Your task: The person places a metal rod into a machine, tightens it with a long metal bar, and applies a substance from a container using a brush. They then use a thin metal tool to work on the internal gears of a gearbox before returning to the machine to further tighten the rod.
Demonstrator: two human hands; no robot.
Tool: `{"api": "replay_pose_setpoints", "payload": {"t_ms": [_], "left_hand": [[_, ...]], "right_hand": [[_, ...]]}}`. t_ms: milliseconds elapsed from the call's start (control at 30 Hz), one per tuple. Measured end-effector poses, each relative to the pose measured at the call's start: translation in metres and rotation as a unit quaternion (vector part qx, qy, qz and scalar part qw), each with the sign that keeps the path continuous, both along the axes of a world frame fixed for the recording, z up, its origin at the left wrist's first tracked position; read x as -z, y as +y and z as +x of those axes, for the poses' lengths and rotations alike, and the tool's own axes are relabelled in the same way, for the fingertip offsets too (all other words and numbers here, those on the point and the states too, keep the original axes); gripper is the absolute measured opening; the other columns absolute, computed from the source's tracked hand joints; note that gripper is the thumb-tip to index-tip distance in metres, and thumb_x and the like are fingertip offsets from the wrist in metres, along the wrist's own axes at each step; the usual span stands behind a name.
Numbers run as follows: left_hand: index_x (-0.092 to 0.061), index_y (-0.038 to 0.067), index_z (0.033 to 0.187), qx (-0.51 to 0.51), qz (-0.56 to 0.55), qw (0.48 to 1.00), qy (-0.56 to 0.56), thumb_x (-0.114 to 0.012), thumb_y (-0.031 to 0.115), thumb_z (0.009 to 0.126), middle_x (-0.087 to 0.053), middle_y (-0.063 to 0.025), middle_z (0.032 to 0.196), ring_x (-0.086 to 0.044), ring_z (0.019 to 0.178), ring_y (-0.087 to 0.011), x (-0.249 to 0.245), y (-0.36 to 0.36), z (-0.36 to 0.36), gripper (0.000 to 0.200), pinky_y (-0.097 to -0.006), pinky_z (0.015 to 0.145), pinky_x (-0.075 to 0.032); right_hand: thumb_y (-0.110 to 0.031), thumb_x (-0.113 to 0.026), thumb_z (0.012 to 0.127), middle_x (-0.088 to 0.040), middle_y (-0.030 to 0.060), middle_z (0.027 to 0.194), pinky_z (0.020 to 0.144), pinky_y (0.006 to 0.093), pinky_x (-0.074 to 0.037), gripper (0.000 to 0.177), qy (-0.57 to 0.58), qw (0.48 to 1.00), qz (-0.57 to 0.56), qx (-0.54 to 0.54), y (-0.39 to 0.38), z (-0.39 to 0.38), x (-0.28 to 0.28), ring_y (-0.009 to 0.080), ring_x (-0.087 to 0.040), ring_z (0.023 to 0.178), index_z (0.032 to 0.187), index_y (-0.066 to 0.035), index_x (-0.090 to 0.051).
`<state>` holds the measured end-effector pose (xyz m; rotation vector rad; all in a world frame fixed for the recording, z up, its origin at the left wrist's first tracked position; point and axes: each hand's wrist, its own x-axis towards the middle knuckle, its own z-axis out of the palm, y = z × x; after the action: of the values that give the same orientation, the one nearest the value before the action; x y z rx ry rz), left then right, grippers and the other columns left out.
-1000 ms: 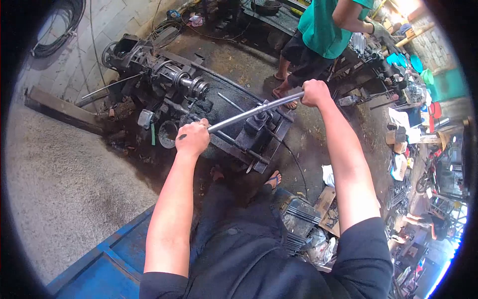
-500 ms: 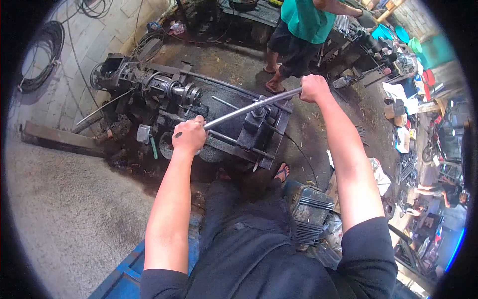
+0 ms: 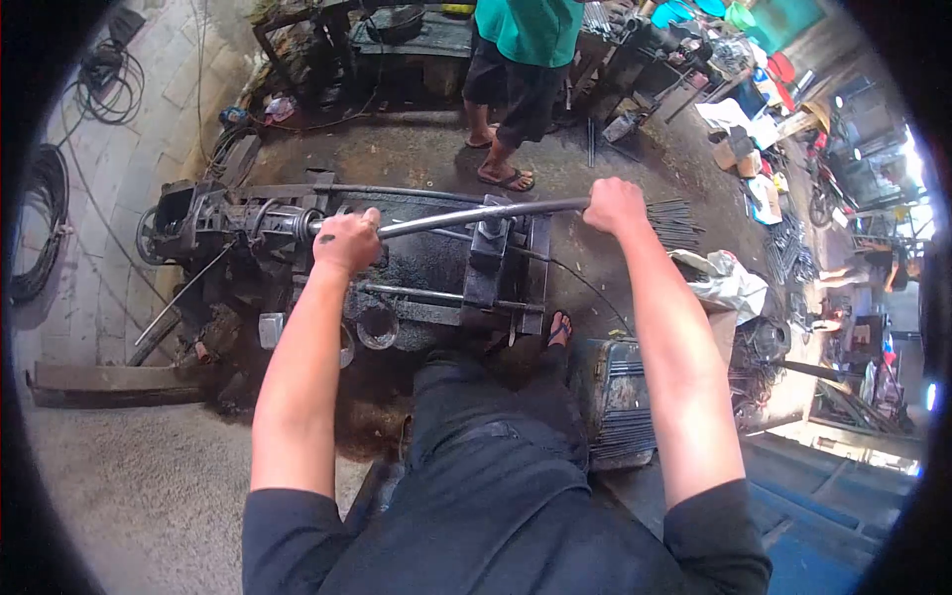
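A long metal bar (image 3: 466, 215) lies between my two fists, above a greasy machine. My left hand (image 3: 345, 241), with a dark mark on its back, grips the bar's left end near the machine's round spindle (image 3: 309, 224). Around the bar's right end my right hand (image 3: 615, 206) is closed. Under the bar's middle stands a dark metal block with a bolt (image 3: 488, 248), on the machine's right part. Whether the bar touches the bolt I cannot tell. Rails (image 3: 416, 294) run along the machine bed.
Beyond the machine stands a person in a green shirt (image 3: 531, 35). Thin rods (image 3: 623, 432) lie on a box near my legs, and more rods (image 3: 674, 225) are on the floor at right. A metal beam (image 3: 119, 385) lies at left. Coiled cables hang on the wall.
The bar and both hands have shifted, and the bar now lies closer to level in view. My left hand is nearer the spindle. The camera view has turned, and the surroundings appear moved left.
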<state>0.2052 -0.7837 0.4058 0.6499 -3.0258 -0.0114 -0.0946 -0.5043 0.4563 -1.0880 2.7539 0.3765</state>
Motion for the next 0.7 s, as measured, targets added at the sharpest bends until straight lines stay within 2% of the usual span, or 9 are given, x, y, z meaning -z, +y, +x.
{"api": "replay_pose_setpoints", "payload": {"t_ms": [100,267,367,433,467,567,633,700], "left_hand": [[-0.061,0.008,0.088,0.041,-0.001,0.999,0.003,-0.047,0.017,0.085,-0.070,-0.0172,0.084,-0.068,0.078,-0.0364,-0.004,-0.012,-0.008,0.016,-0.0479,0.070,-0.053],[-0.064,0.009,0.096,-0.027,0.060,0.997,-0.040,-0.041,0.018,0.090,-0.070,-0.0186,0.090,-0.069,0.085,-0.0364,-0.024,-0.002,-0.010,0.025,-0.0470,0.076,-0.054],[-0.065,0.009,0.095,-0.042,0.064,0.995,-0.061,-0.048,0.020,0.087,-0.070,-0.0182,0.089,-0.069,0.085,-0.0364,-0.029,0.000,-0.010,0.021,-0.0462,0.076,-0.054],[-0.065,0.007,0.092,-0.039,0.069,0.994,-0.069,-0.058,0.022,0.081,-0.070,-0.0175,0.089,-0.069,0.085,-0.0350,-0.037,0.004,-0.010,0.020,-0.0455,0.076,-0.054],[-0.065,0.007,0.092,-0.036,0.065,0.995,-0.070,-0.058,0.022,0.081,-0.070,-0.0175,0.089,-0.069,0.085,-0.0350,-0.040,0.005,-0.011,0.020,-0.0455,0.076,-0.054],[-0.066,0.007,0.090,-0.050,0.070,0.992,-0.091,-0.067,0.021,0.074,-0.070,-0.0164,0.087,-0.069,0.085,-0.0323,-0.043,0.007,-0.014,0.022,-0.0438,0.075,-0.055],[-0.065,0.006,0.091,-0.061,0.072,0.991,-0.091,-0.069,0.024,0.074,-0.070,-0.0167,0.087,-0.068,0.085,-0.0333,-0.037,0.009,-0.012,0.025,-0.0448,0.075,-0.054],[-0.065,0.007,0.091,-0.085,0.076,0.990,-0.085,-0.070,0.024,0.073,-0.069,-0.0164,0.086,-0.068,0.084,-0.0340,-0.035,0.013,-0.008,0.026,-0.0455,0.074,-0.053]], "right_hand": [[-0.019,-0.062,0.071,-0.069,0.0208,0.102,0.085,0.0430,-0.054,0.030,0.000,1.000,0.004,0.024,0.006,0.008,0.003,0.0346,-0.068,0.096,0.093,-0.003,-0.073],[-0.019,-0.062,0.070,-0.070,0.0215,0.097,0.084,0.0438,-0.054,0.028,0.002,1.000,0.011,0.007,0.004,-0.001,0.008,0.0358,-0.068,0.094,0.091,-0.003,-0.073],[-0.019,-0.063,0.070,-0.070,0.0207,0.093,0.083,0.0438,-0.055,0.026,-0.008,1.000,0.009,-0.005,0.005,0.005,0.003,0.0357,-0.069,0.092,0.089,-0.004,-0.074],[-0.020,-0.064,0.068,-0.070,0.0200,0.091,0.081,0.0443,-0.055,0.026,-0.013,1.000,0.015,0.004,0.003,0.006,-0.004,0.0352,-0.069,0.090,0.087,-0.005,-0.073],[-0.020,-0.064,0.068,-0.070,0.0200,0.091,0.081,0.0443,-0.055,0.026,-0.014,1.000,0.012,0.008,0.003,0.005,-0.006,0.0352,-0.069,0.090,0.087,-0.005,-0.073],[-0.021,-0.065,0.066,-0.071,0.0187,0.090,0.080,0.0446,-0.055,0.027,-0.018,0.999,0.036,-0.023,0.002,0.001,-0.010,0.0349,-0.069,0.088,0.086,-0.005,-0.073],[-0.023,-0.066,0.064,-0.071,0.0176,0.088,0.079,0.0442,-0.055,0.027,-0.007,0.988,0.085,-0.128,-0.001,-0.003,-0.016,0.0351,-0.069,0.085,0.084,-0.005,-0.074],[-0.023,-0.066,0.064,-0.071,0.0176,0.087,0.079,0.0438,-0.055,0.026,-0.038,0.992,0.050,-0.111,-0.002,-0.006,-0.014,0.0352,-0.069,0.085,0.082,-0.006,-0.073]]}}
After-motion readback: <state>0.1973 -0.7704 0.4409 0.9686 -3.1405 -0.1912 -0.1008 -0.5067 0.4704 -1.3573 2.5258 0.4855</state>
